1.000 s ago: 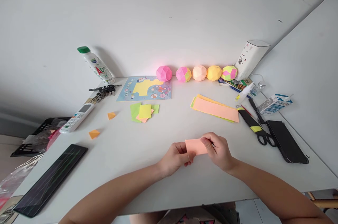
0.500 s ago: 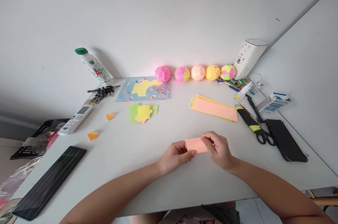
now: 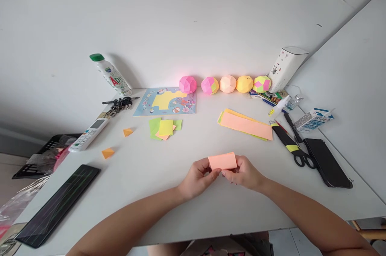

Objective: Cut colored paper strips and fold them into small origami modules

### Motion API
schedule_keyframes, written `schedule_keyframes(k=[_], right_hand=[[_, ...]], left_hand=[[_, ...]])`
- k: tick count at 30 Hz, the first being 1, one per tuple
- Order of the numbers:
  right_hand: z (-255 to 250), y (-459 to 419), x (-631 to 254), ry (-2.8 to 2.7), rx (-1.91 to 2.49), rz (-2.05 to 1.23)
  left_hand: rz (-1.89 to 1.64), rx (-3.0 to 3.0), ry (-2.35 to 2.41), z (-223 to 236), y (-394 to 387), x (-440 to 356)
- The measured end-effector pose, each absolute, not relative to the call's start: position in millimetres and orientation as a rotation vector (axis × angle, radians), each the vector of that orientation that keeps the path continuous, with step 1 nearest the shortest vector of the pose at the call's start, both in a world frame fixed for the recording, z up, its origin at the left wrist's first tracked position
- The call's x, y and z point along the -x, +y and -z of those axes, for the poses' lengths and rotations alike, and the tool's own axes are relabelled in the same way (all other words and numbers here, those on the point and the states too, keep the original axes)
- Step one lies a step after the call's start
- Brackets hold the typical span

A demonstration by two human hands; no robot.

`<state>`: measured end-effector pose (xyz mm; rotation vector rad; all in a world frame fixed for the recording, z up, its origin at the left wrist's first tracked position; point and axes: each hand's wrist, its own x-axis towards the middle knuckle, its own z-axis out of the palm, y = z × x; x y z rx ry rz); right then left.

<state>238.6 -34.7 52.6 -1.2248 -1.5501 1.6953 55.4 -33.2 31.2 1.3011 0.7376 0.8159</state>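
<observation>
A small peach paper piece, seemingly folded, is held above the front middle of the table between both my hands. My left hand pinches its lower left part, thumb in front and fingers behind. On the other side my right hand grips the lower right part, its thumb meeting the left one at the bottom edge. Beyond them lie a stack of long paper strips, peach on top, and a pile of green, yellow and peach paper squares. Two small orange folded pieces rest to the left.
Several faceted paper balls line the wall behind a blue picture sheet. Scissors, a black phone, a glue bottle and a carton stand right. A bottle, keys, remote and dark tablet are left.
My right hand has slid from the top right of the peach paper down to its lower edge, beside the left thumb. The paper has tilted up to face me more.
</observation>
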Motion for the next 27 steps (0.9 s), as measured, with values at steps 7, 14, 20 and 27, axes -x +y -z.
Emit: schedule_keyframes(k=[7,14,20,27], right_hand=[[-49.5,-35.9,-236.7,-1.530,1.280,-1.683],[-50.7,-33.3,-241.3,-1.581,1.342,-1.605],[-51.6,-13.6,-262.6,-1.550,1.379,-1.586],[-52.3,-10.1,-261.5,-1.448,1.105,-1.677]], left_hand=[[-0.802,-1.379,0.707,-26.9,-34.3,-56.5],[-0.780,-1.317,0.736,-28.5,-34.6,-56.9],[-0.756,-1.164,0.805,-32.4,-27.9,-55.1],[-0.738,-1.132,0.748,-34.1,-26.9,-55.4]])
